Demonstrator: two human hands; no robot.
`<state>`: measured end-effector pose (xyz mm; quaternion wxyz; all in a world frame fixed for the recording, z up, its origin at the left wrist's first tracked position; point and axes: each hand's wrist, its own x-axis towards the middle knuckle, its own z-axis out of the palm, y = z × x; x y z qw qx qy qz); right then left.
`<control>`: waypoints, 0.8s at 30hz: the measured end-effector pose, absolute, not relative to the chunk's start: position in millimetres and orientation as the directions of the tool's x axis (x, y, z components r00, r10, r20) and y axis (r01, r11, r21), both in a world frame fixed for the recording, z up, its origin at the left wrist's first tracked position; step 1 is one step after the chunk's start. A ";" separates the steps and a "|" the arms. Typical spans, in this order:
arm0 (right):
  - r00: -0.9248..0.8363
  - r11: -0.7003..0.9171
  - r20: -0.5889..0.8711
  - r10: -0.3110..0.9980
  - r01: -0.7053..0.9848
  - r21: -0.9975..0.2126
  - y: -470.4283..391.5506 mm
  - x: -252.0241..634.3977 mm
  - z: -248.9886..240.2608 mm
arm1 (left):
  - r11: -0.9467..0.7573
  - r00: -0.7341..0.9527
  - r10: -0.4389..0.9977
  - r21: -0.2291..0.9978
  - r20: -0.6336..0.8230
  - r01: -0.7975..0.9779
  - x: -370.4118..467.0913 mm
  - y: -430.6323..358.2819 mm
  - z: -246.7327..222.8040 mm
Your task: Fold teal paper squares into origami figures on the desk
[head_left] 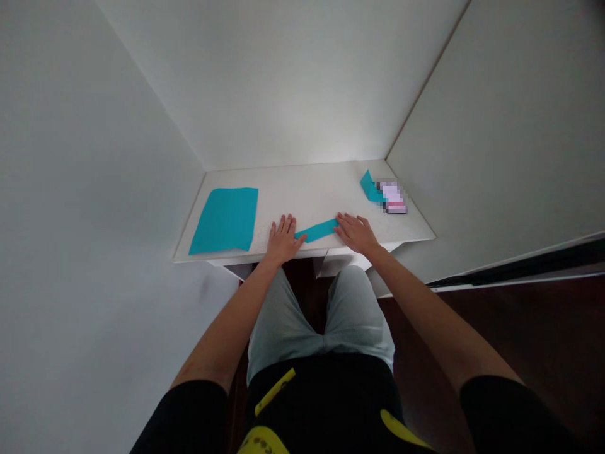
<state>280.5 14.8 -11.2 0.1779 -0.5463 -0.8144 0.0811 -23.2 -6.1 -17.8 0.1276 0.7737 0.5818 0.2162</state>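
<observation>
A narrow teal strip [317, 231], which looks like paper or thin fabric, lies flat on the white tabletop [302, 189], slanting up to the right. At its left end rests my left hand [283, 240], fingers spread and the thumb on the strip's end. My right hand [355, 233] lies palm down over the other end, its fingers stretched out. Both hands are open and press on the table surface. To the left of my left hand is a large teal sheet [225, 219], flat, with slightly uneven edges.
Toward the right rear lies a folded teal piece [370, 188], partly against a pixelated phone-like object [394, 197]. White walls enclose the table at the back, left and right. Below the front edge, a white drawer or panel [340, 260] shows near my knees.
</observation>
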 end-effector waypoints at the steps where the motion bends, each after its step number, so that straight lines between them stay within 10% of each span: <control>1: -0.331 0.381 0.199 0.922 0.866 -0.324 17.7 279.1 -9.7 | -0.298 0.233 0.953 0.454 0.194 0.840 -24.9 -6.5 -17.9; 24: -0.366 0.406 0.231 0.901 0.531 -0.744 -18.8 308.7 14.3 | -0.281 0.190 0.951 0.428 0.243 0.859 -20.5 -15.8 -8.2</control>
